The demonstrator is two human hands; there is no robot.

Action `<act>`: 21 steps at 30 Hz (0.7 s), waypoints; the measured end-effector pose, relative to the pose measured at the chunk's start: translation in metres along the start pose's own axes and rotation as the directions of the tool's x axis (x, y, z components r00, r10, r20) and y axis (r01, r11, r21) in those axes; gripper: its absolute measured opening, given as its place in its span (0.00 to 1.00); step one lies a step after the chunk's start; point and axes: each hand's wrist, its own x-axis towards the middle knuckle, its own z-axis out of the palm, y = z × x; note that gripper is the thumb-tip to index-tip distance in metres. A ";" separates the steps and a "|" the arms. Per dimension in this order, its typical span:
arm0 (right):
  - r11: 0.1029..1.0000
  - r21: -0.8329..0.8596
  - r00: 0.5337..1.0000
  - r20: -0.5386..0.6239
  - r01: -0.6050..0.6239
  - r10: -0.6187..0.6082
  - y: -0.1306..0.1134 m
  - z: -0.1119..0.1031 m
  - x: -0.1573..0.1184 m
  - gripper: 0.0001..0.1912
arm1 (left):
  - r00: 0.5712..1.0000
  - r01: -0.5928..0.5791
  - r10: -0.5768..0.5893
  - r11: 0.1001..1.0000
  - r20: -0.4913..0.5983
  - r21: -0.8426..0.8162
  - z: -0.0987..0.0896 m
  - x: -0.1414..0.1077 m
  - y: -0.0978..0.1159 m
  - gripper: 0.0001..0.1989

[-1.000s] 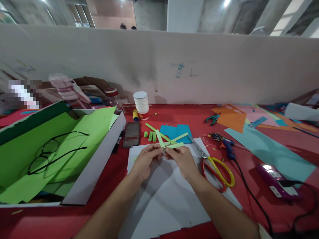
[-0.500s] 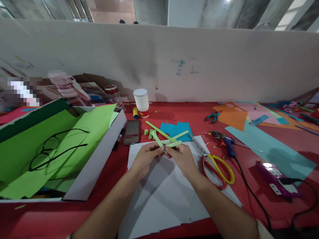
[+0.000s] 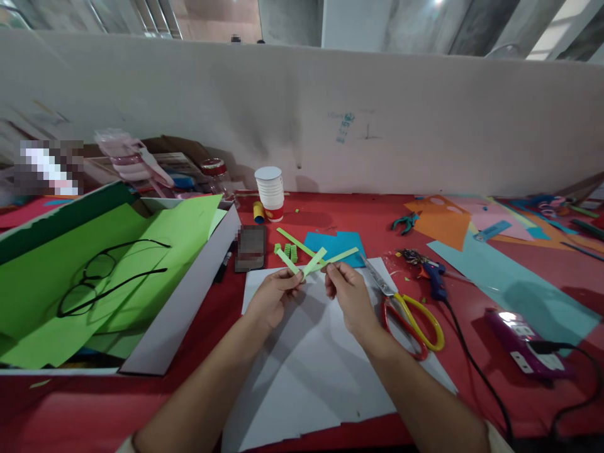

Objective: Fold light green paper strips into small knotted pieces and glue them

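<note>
My left hand (image 3: 276,294) pinches a pale green paper strip (image 3: 313,262) at its fold, and the two ends spread upward in a V. Just to the right, my right hand (image 3: 346,289) has its thumb and fingers pressed together, apart from the fold; whether anything sits between them is hidden. Behind the hands lie loose green paper strips (image 3: 292,239), partly crossing a blue paper piece (image 3: 336,244). Small folded green paper pieces (image 3: 290,253) stand beyond the left hand. Under both hands spreads white paper (image 3: 311,371).
Scissors (image 3: 401,308) lie right of my right hand, with a glue gun (image 3: 434,277) and its cable beyond. At left stands a box (image 3: 182,314) with green paper and glasses (image 3: 94,283). A phone (image 3: 250,248), paper cup (image 3: 270,195) and pliers (image 3: 404,222) are farther back.
My hands, together at the strip before, have moved apart. The right hand has shifted slightly right, off the fold, and the strip's ends now stand up in a V from my left hand.
</note>
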 end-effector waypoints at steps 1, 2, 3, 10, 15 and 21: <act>1.000 -0.009 1.000 0.013 0.016 -0.016 0.001 0.000 0.000 0.09 | 1.000 0.009 -0.009 1.000 -0.015 -0.024 0.000 0.001 0.000 0.11; 0.999 -0.033 0.999 0.033 0.044 -0.043 0.002 0.001 -0.001 0.06 | 0.999 0.014 -0.015 0.999 -0.028 -0.042 0.000 0.002 0.000 0.11; 0.995 -0.069 0.995 0.059 0.078 -0.074 0.002 0.002 -0.002 0.06 | 0.999 0.014 -0.016 0.998 -0.036 -0.059 0.000 0.002 -0.001 0.11; 0.980 -0.163 0.986 0.142 0.111 -0.088 0.003 0.010 -0.007 0.11 | 0.999 0.023 -0.018 0.984 0.030 -0.178 0.005 -0.002 -0.006 0.10; 0.977 -0.191 0.982 0.175 0.099 -0.065 0.007 0.007 -0.004 0.10 | 0.998 0.062 -0.055 0.978 0.038 -0.201 0.009 -0.006 -0.009 0.09; 0.965 -0.217 0.970 0.224 0.148 -0.098 0.010 0.006 -0.004 0.12 | 0.996 0.055 -0.042 0.984 0.079 -0.171 0.010 -0.008 -0.005 0.07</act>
